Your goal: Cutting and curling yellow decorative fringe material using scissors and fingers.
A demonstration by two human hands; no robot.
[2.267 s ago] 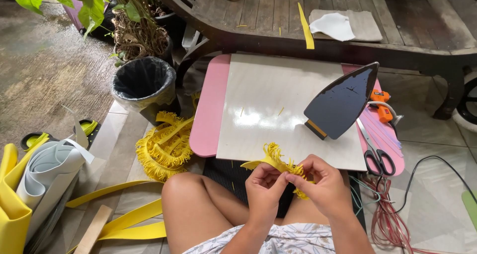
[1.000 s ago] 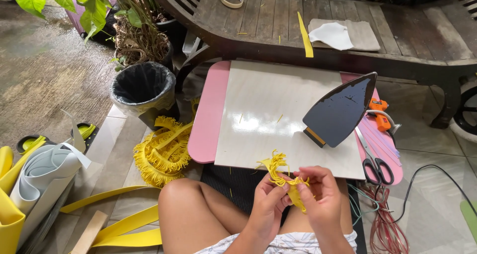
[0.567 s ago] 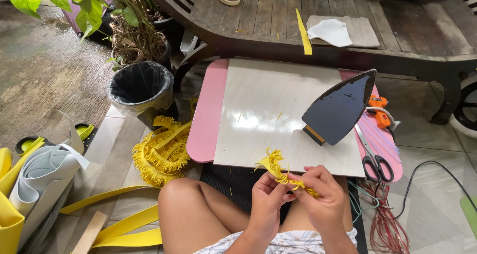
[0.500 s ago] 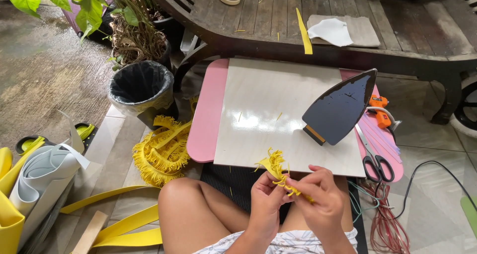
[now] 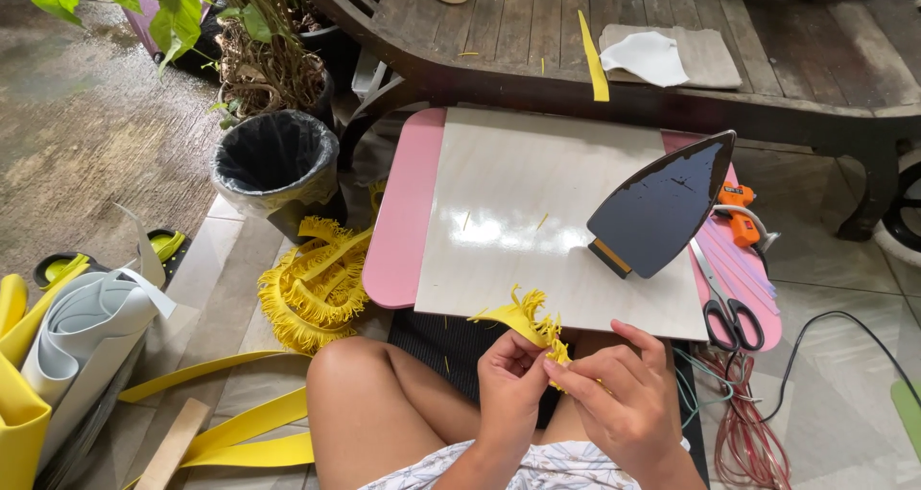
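Fingers [image 5: 566, 370] of my left hand [image 5: 508, 380] and right hand [image 5: 624, 399] pinch the yellow fringe strip [image 5: 523, 319] near my lap (iron [image 5: 662, 207] stands far right); I'd roll it tightly, edges aligned.

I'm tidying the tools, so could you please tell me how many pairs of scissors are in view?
1: the scissors lie at the right edge of the pink table, below the iron. Others may be hidden.
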